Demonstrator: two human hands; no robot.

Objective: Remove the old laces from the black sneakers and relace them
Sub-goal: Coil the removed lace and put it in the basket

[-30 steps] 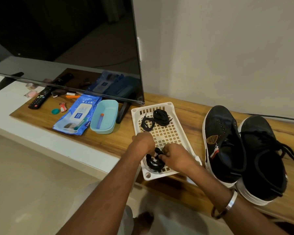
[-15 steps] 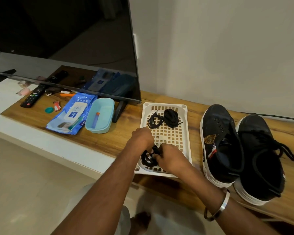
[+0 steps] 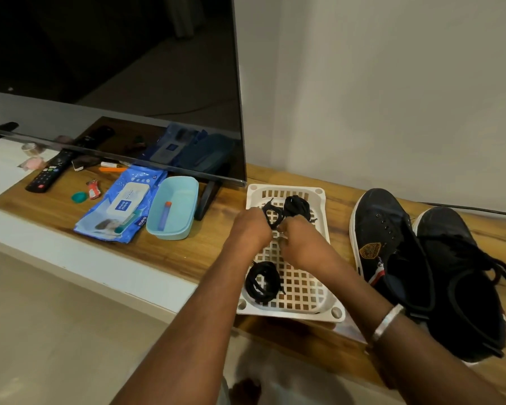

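A white slotted tray (image 3: 304,299) lies on the wooden top. A coiled black lace (image 3: 262,283) rests at its near left corner, untouched. At the far end lie a looped black lace (image 3: 273,214) and a tighter lace bundle (image 3: 298,207). My left hand (image 3: 250,229) and my right hand (image 3: 301,244) meet at the looped lace, fingers closed on it. Two black sneakers stand to the right of the tray: the left sneaker (image 3: 383,238) shows bare eyelets, while the right sneaker (image 3: 462,273) carries a loose black lace.
A television (image 3: 114,83) stands behind on the left, its foot (image 3: 206,200) close to the tray. A light blue tub (image 3: 173,209), a wipes pack (image 3: 120,206), a remote (image 3: 48,173) and small items lie left. A cable (image 3: 479,210) runs along the wall.
Both hands let go of the coiled lace at the tray's near end and moved to the looped lace at the far end. The tray now sits straighter.
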